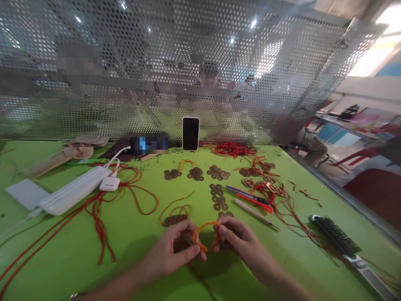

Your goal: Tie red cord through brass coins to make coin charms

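Note:
An orange cord (206, 224) curves in an arch between my two hands over the green table, close to its near side. My left hand (178, 246) pinches one part of it between thumb and fingers, and a loop of cord shows at those fingertips. On the other side my right hand (234, 238) grips the cord with thumb against forefinger. Just beyond my left hand lies a row of coins (175, 219) with red cord around it. Past my right hand are flat bronze-coloured coins with holes (218, 196), set out in a column.
A utility knife (250, 196), a pale pointed tool (257, 214) and a hairbrush (336, 234) lie to the right. Red cords (100, 225) and a white power strip (75, 190) are on the left. A white-framed phone (191, 133) stands before the perforated metal screen (188, 96).

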A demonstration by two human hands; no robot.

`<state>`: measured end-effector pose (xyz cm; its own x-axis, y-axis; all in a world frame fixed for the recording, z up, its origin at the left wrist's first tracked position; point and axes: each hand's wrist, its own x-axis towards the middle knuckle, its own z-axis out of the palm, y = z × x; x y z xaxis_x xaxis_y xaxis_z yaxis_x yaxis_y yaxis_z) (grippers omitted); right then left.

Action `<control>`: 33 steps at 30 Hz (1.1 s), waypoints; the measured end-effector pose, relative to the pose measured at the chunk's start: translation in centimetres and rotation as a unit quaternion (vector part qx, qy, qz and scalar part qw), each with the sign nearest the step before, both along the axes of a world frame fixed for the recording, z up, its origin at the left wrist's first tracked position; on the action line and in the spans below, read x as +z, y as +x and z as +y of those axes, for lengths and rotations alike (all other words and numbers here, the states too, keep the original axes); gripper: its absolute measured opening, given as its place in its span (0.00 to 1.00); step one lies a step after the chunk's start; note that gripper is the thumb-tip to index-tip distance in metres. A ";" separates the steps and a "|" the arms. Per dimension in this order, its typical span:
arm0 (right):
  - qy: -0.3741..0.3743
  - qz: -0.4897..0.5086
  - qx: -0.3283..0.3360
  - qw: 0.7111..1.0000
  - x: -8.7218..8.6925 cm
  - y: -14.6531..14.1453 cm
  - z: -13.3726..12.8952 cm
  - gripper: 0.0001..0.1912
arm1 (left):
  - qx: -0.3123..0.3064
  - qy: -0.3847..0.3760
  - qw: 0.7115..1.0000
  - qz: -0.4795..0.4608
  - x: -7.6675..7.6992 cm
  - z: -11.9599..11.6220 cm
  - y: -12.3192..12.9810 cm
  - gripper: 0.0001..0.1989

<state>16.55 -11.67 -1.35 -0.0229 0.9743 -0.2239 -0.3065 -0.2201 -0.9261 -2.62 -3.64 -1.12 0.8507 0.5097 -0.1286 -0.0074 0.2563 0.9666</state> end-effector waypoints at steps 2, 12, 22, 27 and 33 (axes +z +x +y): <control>-0.006 0.019 -0.008 1.000 0.0 -0.1 0.0 0.15 | 0.000 0.010 1.000 0.003 -0.2 0.0 0.0 0.12; 0.018 -0.021 -0.005 1.000 -0.2 -0.5 -0.2 0.14 | 0.003 0.154 0.984 0.086 0.6 -0.4 -0.3 0.10; 0.031 -0.079 -0.002 0.996 -1.3 -0.3 -0.2 0.16 | 0.160 0.648 0.616 0.417 3.8 16.3 -4.1 0.19; 0.020 -0.093 0.008 0.995 -2.5 -0.4 -0.1 0.19 | 0.233 0.657 0.513 0.501 2.9 23.4 -5.9 0.22; 0.004 -0.131 0.053 0.990 -3.3 0.0 0.1 0.21 | 0.232 0.681 0.454 0.526 1.3 24.8 -6.6 0.22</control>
